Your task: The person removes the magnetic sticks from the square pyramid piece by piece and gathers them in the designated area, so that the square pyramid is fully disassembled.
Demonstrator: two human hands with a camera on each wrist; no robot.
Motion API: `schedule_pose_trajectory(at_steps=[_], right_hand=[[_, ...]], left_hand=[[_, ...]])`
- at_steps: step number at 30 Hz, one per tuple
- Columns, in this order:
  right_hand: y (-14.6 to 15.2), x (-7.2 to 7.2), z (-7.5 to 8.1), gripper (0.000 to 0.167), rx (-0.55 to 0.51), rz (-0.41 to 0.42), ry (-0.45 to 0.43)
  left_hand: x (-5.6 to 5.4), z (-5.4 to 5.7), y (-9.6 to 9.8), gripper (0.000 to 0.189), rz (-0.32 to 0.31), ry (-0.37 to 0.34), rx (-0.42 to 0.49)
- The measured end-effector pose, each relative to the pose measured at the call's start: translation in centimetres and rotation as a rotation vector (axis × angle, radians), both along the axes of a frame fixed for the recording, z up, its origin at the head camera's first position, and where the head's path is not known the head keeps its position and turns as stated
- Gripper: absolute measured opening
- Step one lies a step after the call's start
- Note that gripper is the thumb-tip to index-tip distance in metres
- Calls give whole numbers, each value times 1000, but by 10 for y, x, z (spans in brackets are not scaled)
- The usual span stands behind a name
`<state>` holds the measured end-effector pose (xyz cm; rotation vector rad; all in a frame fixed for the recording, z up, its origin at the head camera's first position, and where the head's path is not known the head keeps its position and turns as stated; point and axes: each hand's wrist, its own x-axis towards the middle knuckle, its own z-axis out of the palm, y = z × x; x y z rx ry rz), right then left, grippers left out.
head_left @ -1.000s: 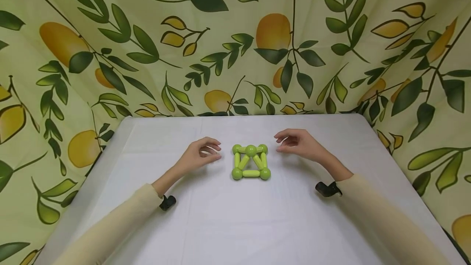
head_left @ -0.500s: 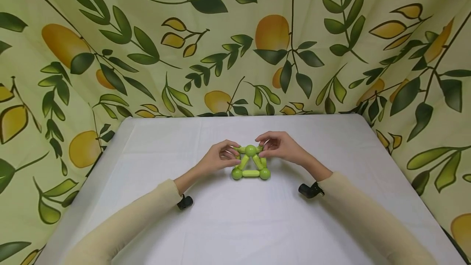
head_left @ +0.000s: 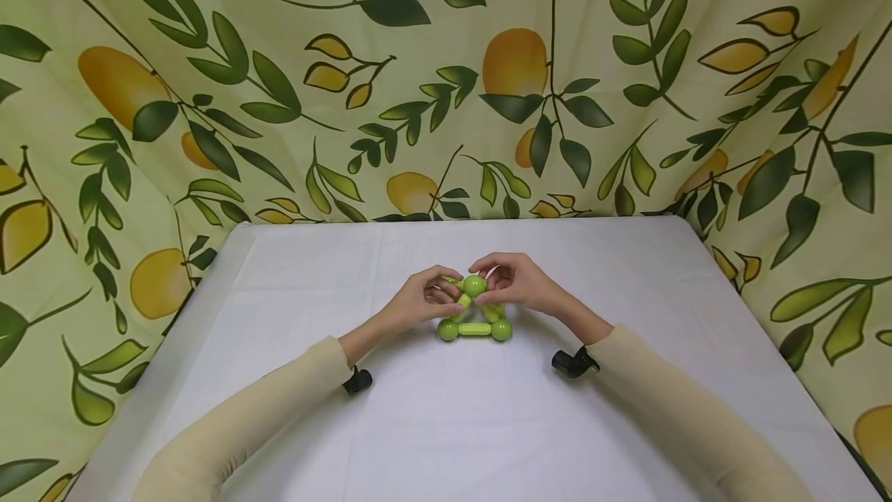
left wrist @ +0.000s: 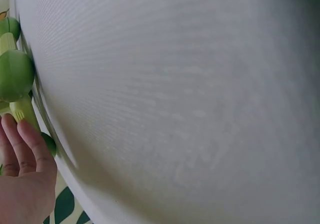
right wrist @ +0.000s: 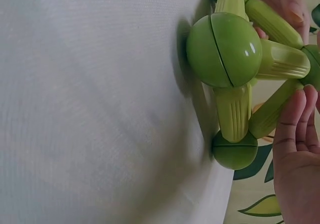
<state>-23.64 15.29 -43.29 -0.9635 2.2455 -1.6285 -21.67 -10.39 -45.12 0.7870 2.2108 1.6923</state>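
A green pyramid of toy building rods and balls (head_left: 475, 286) stands on the white-covered table, its front rod and two front balls in plain sight. My left hand (head_left: 421, 297) holds its left side, thumb in front and fingers behind. From the right, my right hand (head_left: 519, 282) holds it near the top ball, thumb on the sloping rod. Its rear balls are mostly hidden by my fingers in the head view. In the right wrist view, a near corner ball (right wrist: 224, 50) sits on the cloth and my right fingertips (right wrist: 293, 103) touch a sloping rod.
White cloth (head_left: 446, 424) covers the table. A curtain (head_left: 446, 122) printed with leaves and fruit hangs behind the table and on both sides. Each wrist wears a small black camera, such as the right one (head_left: 574, 362).
Both hands have moved inward from either side of the green pyramid and now hold it near its top. The pyramid has stayed in its place on the table.
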Motion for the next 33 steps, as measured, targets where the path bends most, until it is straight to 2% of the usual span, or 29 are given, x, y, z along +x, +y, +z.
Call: schedule_pose_trajectory(at_steps=[9, 17, 19, 27, 33], right_hand=[[-4, -2, -5, 45, 32, -23, 25], [-10, 17, 24, 37, 10, -13, 32], [-11, 18, 27, 36, 11, -12, 30], [-11, 18, 25, 34, 24, -12, 31], [-11, 17, 24, 38, 15, 4, 26]], left_hand=[[0, 0, 0, 46, -2, 6, -3], [-1, 1, 1, 48, -6, -15, -29], [-1, 2, 1, 49, -9, -21, -41], [-2, 3, 1, 51, -37, -3, -63], [-3, 2, 1, 51, -26, -15, -67]])
